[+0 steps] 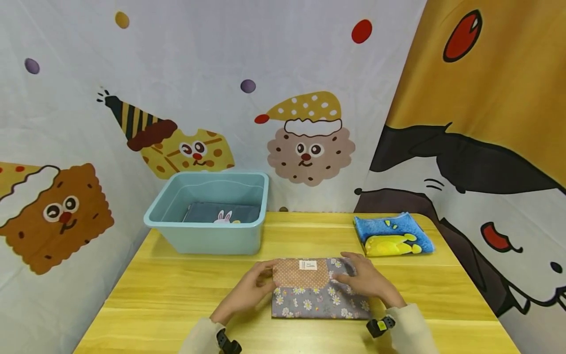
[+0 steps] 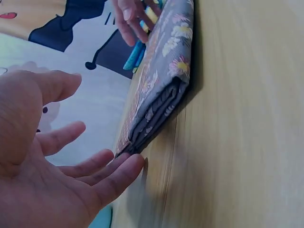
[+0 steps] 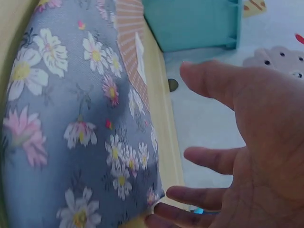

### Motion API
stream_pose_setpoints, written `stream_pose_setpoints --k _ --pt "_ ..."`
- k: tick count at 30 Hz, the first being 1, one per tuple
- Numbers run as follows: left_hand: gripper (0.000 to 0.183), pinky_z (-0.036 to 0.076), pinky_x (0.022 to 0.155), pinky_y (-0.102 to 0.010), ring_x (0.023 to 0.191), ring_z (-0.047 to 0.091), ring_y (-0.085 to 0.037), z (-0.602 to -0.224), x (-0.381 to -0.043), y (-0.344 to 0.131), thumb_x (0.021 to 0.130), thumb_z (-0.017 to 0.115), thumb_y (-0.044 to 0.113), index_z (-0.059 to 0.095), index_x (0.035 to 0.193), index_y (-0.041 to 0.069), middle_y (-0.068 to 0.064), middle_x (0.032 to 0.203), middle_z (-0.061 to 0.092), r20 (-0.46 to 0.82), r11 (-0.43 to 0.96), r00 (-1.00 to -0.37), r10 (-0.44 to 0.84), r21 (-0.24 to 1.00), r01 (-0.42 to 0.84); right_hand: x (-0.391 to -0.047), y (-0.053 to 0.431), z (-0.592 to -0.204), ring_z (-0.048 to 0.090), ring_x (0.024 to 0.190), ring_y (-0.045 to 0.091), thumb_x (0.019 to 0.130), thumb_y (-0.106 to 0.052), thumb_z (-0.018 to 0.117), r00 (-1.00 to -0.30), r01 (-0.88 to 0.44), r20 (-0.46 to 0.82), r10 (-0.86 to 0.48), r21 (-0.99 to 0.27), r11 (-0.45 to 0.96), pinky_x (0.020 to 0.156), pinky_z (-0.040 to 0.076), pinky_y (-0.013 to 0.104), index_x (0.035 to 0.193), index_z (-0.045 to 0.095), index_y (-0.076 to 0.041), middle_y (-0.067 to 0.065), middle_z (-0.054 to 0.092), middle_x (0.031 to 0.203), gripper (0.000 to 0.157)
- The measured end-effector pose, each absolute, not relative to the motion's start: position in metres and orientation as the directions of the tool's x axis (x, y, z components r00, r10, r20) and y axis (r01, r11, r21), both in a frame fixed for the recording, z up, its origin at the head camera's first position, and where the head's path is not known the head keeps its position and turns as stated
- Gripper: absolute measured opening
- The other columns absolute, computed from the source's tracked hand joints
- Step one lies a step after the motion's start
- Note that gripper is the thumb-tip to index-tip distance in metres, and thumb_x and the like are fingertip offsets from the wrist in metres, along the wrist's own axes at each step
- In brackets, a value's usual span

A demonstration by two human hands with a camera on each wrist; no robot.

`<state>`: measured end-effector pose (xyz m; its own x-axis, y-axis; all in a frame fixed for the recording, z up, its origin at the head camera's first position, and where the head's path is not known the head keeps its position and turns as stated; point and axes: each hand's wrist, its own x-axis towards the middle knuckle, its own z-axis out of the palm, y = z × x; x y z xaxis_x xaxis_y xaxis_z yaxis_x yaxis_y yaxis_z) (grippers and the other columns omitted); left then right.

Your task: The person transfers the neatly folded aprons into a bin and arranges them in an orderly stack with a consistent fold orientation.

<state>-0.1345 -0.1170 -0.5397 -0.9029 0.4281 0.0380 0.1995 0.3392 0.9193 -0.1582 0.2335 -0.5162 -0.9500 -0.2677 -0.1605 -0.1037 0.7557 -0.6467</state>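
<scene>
A folded grey daisy-print cloth (image 1: 307,304) lies flat on the wooden table, with an orange dotted panel (image 1: 287,275) and a small white label (image 1: 307,265) on top. At its left edge is my left hand (image 1: 252,291), fingers spread; the left wrist view shows the lower fingertips right at the cloth's corner and the folded layers (image 2: 154,109). My right hand (image 1: 366,276) reaches over the right part, thumb and fingers apart. In the right wrist view this hand's lower fingers (image 3: 194,197) are close to the cloth's far corner.
A light blue plastic bin (image 1: 212,238) stands at the back left, holding a dark folded item (image 1: 205,212) with a white rabbit on it. At the back right lies a blue folded packet (image 1: 380,226) with a yellow figure. A printed curtain (image 1: 199,73) hangs behind the table.
</scene>
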Motion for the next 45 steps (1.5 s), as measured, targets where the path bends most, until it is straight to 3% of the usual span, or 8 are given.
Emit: stream_pose_setpoints --k 5,8,16,21,26,31,38,45 --pt "0.05 0.057 0.093 -0.035 0.125 0.059 -0.042 -0.538 -0.135 -0.115 0.104 0.06 0.015 0.046 0.152 0.005 -0.028 0.148 0.048 -0.021 0.279 -0.921 0.388 0.956 0.096 -0.152 0.247 -0.512 0.044 0.14 0.054 0.096 -0.042 0.071 -0.947 0.021 -0.236 -0.217 -0.722 0.692 0.107 0.046 0.064 0.158 0.032 -0.001 0.034 0.04 0.155 0.083" --pt "0.052 0.06 0.089 -0.043 0.124 0.06 -0.04 -0.537 -0.135 -0.115 0.105 0.058 0.017 0.043 0.152 0.002 -0.032 0.148 0.047 -0.08 0.249 -0.93 0.359 0.968 0.013 -0.15 0.253 -0.51 0.051 0.134 0.051 0.095 -0.045 0.071 -0.939 0.092 -0.291 -0.181 -0.724 0.683 0.101 0.051 0.061 0.158 0.032 -0.002 0.033 0.048 0.149 0.086" --pt "0.061 0.064 0.073 -0.043 0.121 0.06 -0.034 -0.529 -0.131 -0.105 0.104 0.061 0.024 0.038 0.153 -0.004 -0.032 0.146 0.047 -0.244 0.232 -0.922 0.3 0.956 -0.178 -0.146 0.257 -0.508 0.062 0.115 0.03 0.091 -0.051 0.074 -0.926 0.236 -0.374 -0.054 -0.683 0.691 0.092 0.055 0.046 0.146 0.05 0.003 0.02 0.061 0.135 0.081" --pt "0.06 0.063 0.063 -0.043 0.102 0.063 -0.025 -0.526 -0.13 -0.098 0.102 0.063 0.02 0.04 0.152 -0.005 -0.029 0.14 0.051 -0.26 0.252 -0.931 0.257 0.948 -0.195 -0.146 0.255 -0.515 0.062 0.109 0.025 0.09 -0.044 0.077 -0.931 0.257 -0.364 -0.019 -0.695 0.671 0.085 0.057 0.04 0.139 0.057 0.004 0.019 0.063 0.131 0.071" --pt "0.058 0.062 0.059 -0.042 0.084 0.065 -0.023 -0.524 -0.13 -0.09 0.1 0.064 0.012 0.04 0.151 -0.006 -0.026 0.125 0.057 -0.256 0.253 -0.943 0.214 0.947 -0.199 -0.147 0.251 -0.517 0.063 0.107 0.028 0.089 -0.039 0.079 -0.938 0.254 -0.347 0.001 -0.686 0.681 0.083 0.059 0.041 0.137 0.057 0.006 0.022 0.064 0.128 0.07" --pt "0.061 0.06 0.06 -0.037 0.079 0.062 -0.019 -0.524 -0.13 -0.085 0.094 0.069 0.007 0.043 0.148 -0.007 -0.016 0.102 0.056 -0.258 0.285 -0.954 0.155 0.936 -0.207 -0.149 0.249 -0.517 0.064 0.106 0.029 0.087 -0.038 0.08 -0.94 0.261 -0.341 0.028 -0.662 0.702 0.088 0.057 0.044 0.135 0.058 0.007 0.023 0.065 0.125 0.069" --pt "0.064 0.059 0.06 -0.035 0.074 0.069 -0.017 -0.528 -0.132 -0.084 0.091 0.071 0.002 0.042 0.147 -0.009 -0.019 0.1 0.071 -0.268 0.261 -0.952 0.152 0.939 -0.223 -0.151 0.25 -0.517 0.062 0.106 0.031 0.084 -0.04 0.082 -0.923 0.32 -0.376 0.075 -0.648 0.691 0.087 0.056 0.045 0.129 0.061 0.009 0.025 0.064 0.125 0.07" --pt "0.069 0.057 0.061 -0.03 0.07 0.067 -0.015 -0.535 -0.135 -0.086 0.088 0.071 0.0 0.038 0.148 -0.014 -0.014 0.089 0.075 -0.313 0.243 -0.938 0.151 0.931 -0.271 -0.152 0.252 -0.521 0.06 0.077 0.017 0.086 -0.029 0.079 -0.905 0.383 -0.421 0.058 -0.75 0.54 0.065 0.052 0.029 0.101 0.073 0.006 0.008 0.066 0.087 0.039"
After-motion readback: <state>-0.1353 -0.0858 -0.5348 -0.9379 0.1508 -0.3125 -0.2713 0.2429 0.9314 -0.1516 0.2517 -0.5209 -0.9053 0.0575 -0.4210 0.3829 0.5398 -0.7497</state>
